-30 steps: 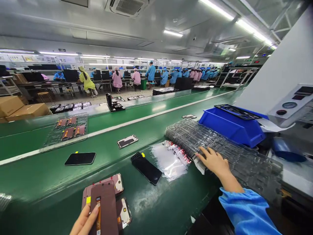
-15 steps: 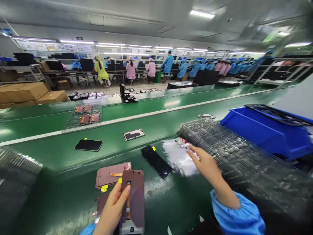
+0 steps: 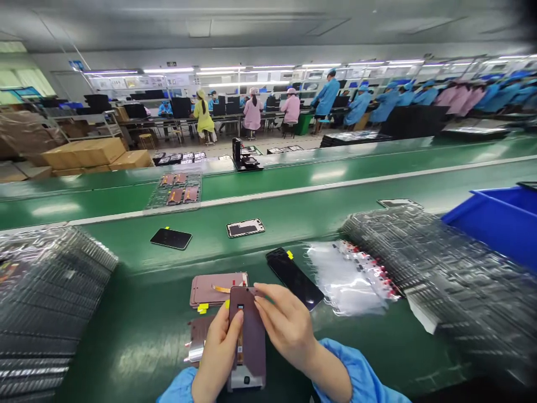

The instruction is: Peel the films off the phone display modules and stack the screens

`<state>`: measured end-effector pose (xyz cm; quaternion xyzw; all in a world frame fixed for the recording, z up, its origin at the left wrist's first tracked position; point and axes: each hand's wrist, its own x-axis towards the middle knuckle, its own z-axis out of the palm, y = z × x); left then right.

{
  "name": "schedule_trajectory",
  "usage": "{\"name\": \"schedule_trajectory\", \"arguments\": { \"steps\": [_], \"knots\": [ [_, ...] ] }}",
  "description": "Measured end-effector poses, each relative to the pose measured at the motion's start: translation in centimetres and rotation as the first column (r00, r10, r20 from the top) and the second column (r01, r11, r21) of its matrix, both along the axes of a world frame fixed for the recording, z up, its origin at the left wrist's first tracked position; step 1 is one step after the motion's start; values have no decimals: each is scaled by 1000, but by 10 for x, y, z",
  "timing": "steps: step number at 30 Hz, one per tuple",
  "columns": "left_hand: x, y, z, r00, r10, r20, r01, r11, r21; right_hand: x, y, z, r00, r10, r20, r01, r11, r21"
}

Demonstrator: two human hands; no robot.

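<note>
My left hand grips a phone screen panel, its mauve back facing up and an orange flex cable running down it. My right hand is pinched closed at the panel's upper right corner; whatever lies between those fingertips is too small to make out. Behind the panel rests a stack of similar mauve screen panels with yellow tabs. Another panel lies partly hidden beside my left hand. To the right are a black phone screen with a yellow tab and a spread of clear film strips with red ends.
Stacked clear plastic trays stand at left and right, with a blue bin beyond the right stack. Farther back lie a dark phone, a phone frame and a tray of panels. Co-workers sit across the room.
My right hand has left the film strips and come to the upper corner of the panel in my left hand. The view has turned rightward-to-left, showing more of the left tray stack.
</note>
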<state>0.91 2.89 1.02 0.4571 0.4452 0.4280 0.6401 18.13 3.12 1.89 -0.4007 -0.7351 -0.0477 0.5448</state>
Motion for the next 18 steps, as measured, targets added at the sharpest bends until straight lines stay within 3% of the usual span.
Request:
{"name": "schedule_trajectory", "arguments": {
  "steps": [2, 5, 10, 13, 15, 16, 18],
  "knots": [
    [0, 2, 0, 1000, 8, -15, -7, 1000, 17, 1, -7, 11, 984, 138, -109, -154, 976, -155],
    [1, 5, -1, 999, -3, -51, 4, 1000, 30, 5, -13, 24, 913, 302, -275, -384, 864, -325],
    [2, -3, 2, 986, -167, -28, 167, 986, -7, 7, 6, 21, 908, 140, -395, -336, 806, -487],
    [1, -10, 7, 970, -242, -39, 241, 970, -27, 6, 21, 16, 922, 154, -355, -342, 751, -565],
    [0, -13, 9, 965, -256, -56, 255, 967, -17, 5, 25, 16, 941, 209, -267, -327, 767, -553],
    [-1, -13, 10, 965, -252, -68, 252, 968, -8, 3, 24, 16, 957, 222, -189, -288, 813, -506],
    [-1, -12, 9, 971, -221, -95, 223, 975, 10, -2, 19, 17, 986, 166, 30, -150, 944, -295]
  ]
}}
